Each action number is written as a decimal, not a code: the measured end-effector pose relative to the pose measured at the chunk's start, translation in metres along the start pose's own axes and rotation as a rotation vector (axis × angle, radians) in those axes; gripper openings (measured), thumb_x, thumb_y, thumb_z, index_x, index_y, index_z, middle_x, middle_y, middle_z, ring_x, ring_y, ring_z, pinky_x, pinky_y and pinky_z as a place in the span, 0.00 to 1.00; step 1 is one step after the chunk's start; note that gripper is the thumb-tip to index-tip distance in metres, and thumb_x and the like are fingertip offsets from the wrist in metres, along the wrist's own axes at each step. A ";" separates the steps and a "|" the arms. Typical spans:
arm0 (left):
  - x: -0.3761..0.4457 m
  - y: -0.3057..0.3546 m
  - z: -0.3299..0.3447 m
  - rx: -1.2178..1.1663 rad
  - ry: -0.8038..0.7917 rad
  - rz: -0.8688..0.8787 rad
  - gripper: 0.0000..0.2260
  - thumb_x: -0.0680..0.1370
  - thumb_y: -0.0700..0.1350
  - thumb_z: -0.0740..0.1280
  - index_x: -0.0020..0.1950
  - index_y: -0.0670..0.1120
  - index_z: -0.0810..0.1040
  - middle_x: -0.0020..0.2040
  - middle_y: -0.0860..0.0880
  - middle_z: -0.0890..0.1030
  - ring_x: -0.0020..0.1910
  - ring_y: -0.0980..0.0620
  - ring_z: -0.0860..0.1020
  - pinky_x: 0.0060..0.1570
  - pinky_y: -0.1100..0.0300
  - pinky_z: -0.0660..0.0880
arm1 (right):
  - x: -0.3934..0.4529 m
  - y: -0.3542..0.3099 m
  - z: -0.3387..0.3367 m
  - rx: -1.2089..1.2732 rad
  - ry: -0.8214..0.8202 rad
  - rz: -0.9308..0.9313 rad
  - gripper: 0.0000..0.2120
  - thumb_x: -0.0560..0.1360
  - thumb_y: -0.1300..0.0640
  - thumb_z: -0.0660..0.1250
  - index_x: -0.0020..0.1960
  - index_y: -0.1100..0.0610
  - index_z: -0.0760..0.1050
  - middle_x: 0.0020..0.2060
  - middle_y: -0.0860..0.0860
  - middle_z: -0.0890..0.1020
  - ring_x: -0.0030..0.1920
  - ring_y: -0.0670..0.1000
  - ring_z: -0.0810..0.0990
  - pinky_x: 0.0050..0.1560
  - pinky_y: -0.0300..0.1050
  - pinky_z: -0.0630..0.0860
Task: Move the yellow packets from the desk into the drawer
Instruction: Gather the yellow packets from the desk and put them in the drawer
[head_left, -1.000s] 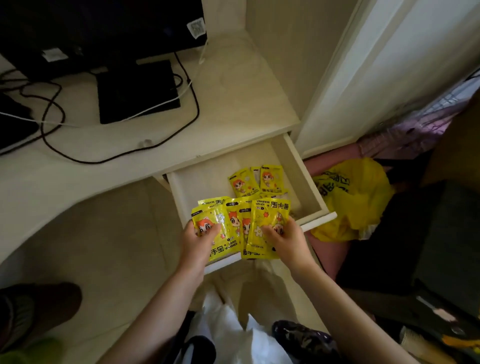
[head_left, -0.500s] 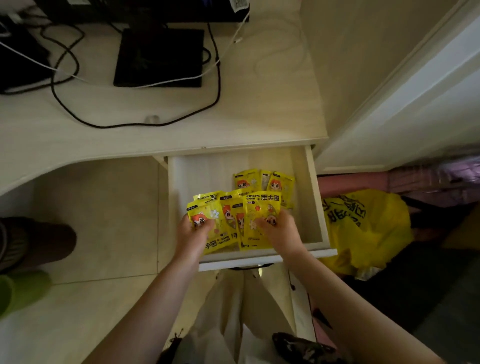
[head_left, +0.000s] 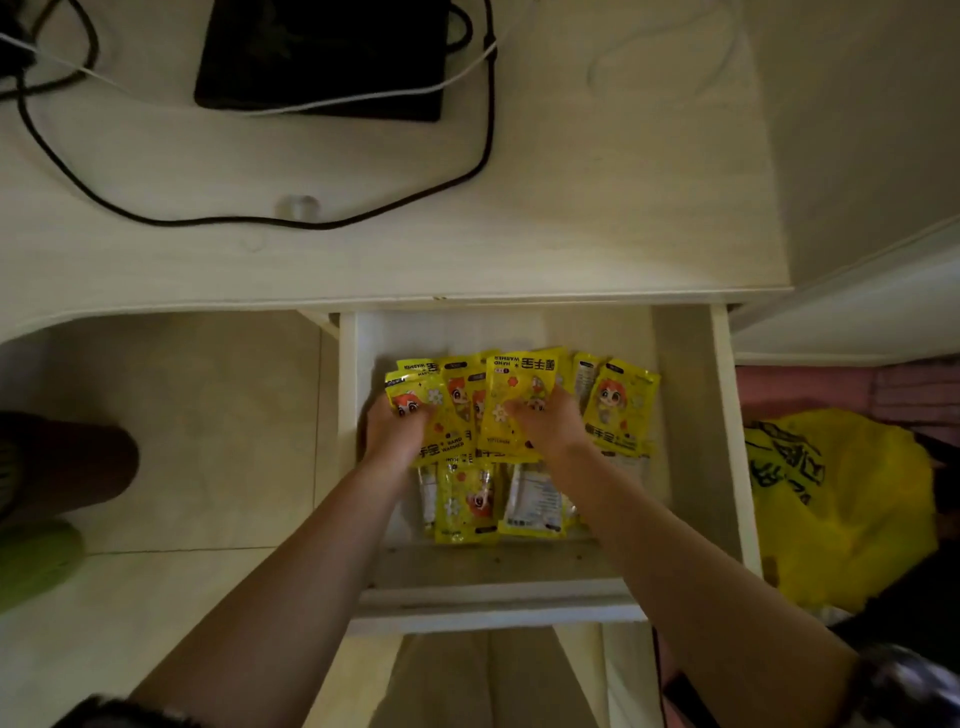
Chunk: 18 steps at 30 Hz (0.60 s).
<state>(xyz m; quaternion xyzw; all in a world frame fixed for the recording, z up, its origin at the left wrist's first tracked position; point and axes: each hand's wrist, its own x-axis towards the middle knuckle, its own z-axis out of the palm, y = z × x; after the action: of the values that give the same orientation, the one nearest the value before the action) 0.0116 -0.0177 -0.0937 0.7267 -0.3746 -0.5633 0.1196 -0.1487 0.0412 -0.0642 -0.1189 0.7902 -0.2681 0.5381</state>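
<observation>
A fan of several yellow packets with a cartoon face sits inside the open white drawer under the desk. My left hand grips the fan's left side and my right hand grips its right side, both down in the drawer. More yellow packets lie loose on the drawer floor: one to the right and others below the hands, some showing their pale backs. No packets show on the desk top.
On the desk lie a black flat device, a black cable and a white cable. A yellow plastic bag sits on the floor right of the drawer. A foot in a green slipper is at the left.
Both hands have carried the fan of packets forward from above the drawer's front edge deeper into the drawer. The camera has tilted down over the drawer.
</observation>
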 end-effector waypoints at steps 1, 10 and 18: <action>0.008 -0.001 0.003 0.002 -0.005 -0.017 0.10 0.74 0.42 0.70 0.56 0.46 0.79 0.49 0.47 0.83 0.47 0.48 0.82 0.49 0.53 0.78 | 0.006 -0.002 0.002 0.002 -0.003 0.019 0.18 0.76 0.57 0.68 0.64 0.60 0.72 0.56 0.56 0.80 0.47 0.52 0.77 0.46 0.44 0.73; 0.025 -0.010 0.010 0.108 0.015 -0.108 0.15 0.73 0.46 0.71 0.56 0.43 0.73 0.48 0.43 0.81 0.46 0.44 0.81 0.53 0.46 0.78 | 0.026 0.009 0.003 -0.079 0.073 0.055 0.07 0.75 0.59 0.65 0.51 0.60 0.76 0.42 0.55 0.80 0.38 0.52 0.77 0.38 0.44 0.73; -0.005 0.003 -0.004 0.301 -0.011 0.010 0.02 0.75 0.41 0.67 0.45 0.47 0.76 0.43 0.47 0.81 0.39 0.52 0.79 0.39 0.58 0.76 | 0.014 0.012 -0.021 -0.263 0.159 0.031 0.14 0.79 0.58 0.60 0.34 0.56 0.68 0.29 0.51 0.73 0.29 0.50 0.71 0.29 0.39 0.66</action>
<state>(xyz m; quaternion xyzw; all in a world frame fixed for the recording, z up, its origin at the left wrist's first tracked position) 0.0139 -0.0171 -0.0869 0.7314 -0.4592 -0.5041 0.0103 -0.1720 0.0502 -0.0761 -0.1546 0.8605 -0.1625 0.4575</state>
